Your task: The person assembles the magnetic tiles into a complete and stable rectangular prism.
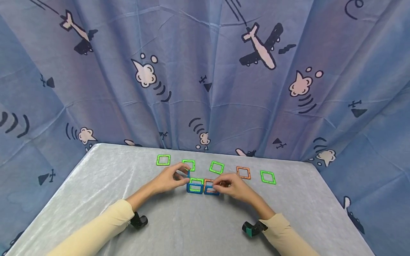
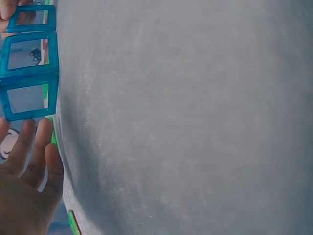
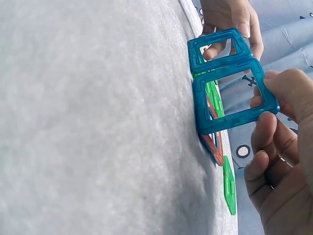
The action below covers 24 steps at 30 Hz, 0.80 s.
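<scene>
I'm judging from how it lies now: the build looks part done. Three blue pcs stand at the front: a left side pc turned at the corner, a front-left pc, and a front-right pc next to it; can't tell if those last two touch. Behind them sit a green sq and an orange sq, their exact joint hidden from me. Left to use, I'd guess: the loose tiles in a rough row further back, flat on the cloth, i.e. green, green, green, orange, green. None of those is joined to the build afaict.

R hand: thumb & index pinch the outer edge of the front-right pc. L hand: fingers extended and relaxed, tips at the side pc's edge, not clenched; I can't tell how hard they press.

Materials: tiles look like glossy, see-thru plastic, approx sq frames w/ hollow centres & slightly rounded corners; blue shows ridged detail along the bars. Table cloth is pale grey, plush, w/ soft creases. Backdrop curtain is blue fabric, folded vertically, w/ cartoon plane prints. Sleeves are plain cream, prob. knit.
</scene>
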{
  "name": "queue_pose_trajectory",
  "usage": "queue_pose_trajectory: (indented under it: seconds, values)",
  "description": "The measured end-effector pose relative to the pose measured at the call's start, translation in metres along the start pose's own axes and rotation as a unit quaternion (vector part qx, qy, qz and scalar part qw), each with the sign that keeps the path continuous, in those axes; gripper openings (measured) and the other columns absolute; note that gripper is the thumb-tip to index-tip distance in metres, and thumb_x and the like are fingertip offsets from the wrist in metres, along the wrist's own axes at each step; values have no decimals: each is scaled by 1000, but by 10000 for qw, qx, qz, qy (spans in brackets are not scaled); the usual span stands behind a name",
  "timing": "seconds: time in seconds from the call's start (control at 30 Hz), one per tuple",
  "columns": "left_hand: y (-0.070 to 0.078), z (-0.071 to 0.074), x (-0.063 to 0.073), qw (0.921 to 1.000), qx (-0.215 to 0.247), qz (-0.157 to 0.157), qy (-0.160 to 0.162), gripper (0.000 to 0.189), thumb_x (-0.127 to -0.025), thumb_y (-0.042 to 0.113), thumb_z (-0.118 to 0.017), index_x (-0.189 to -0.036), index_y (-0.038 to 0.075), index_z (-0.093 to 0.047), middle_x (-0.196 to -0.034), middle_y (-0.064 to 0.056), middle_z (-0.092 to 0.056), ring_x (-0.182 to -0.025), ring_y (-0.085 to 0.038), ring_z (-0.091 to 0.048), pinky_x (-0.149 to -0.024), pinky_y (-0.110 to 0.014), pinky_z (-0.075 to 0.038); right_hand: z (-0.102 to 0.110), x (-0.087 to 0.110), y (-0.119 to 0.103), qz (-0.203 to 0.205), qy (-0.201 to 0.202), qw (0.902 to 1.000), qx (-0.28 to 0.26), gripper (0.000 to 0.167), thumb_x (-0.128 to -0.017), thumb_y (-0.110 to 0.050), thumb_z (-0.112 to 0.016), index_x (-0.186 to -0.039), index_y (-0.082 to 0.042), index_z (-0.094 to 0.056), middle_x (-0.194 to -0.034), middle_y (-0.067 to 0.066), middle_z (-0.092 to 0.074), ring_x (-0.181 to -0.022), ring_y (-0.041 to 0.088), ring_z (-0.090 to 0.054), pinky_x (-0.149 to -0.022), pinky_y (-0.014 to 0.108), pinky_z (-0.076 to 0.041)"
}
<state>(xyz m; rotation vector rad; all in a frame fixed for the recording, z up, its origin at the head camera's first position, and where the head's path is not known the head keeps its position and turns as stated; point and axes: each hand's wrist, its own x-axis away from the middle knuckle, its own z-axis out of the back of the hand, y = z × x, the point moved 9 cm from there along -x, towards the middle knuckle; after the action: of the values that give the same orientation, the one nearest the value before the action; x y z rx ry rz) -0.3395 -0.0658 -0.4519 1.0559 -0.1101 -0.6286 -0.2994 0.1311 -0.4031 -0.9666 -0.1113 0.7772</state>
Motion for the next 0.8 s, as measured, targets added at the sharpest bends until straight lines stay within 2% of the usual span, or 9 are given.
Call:
queue_pose_trajectory:
  seconds: [0.8]
  values:
    - [1, 1, 0, 9999, 14, -140, 53, 41, -97, 16, -73, -132, 1, -58, -118, -15, -66, -90, -22, -70, -77, -39, -55, -2, 0, 2, -39, 88, 9999, -81, 7, -93, 6, -71, -98, 4, -75, -85, 12, -68, -73, 24, -57, -63, 27, -47]
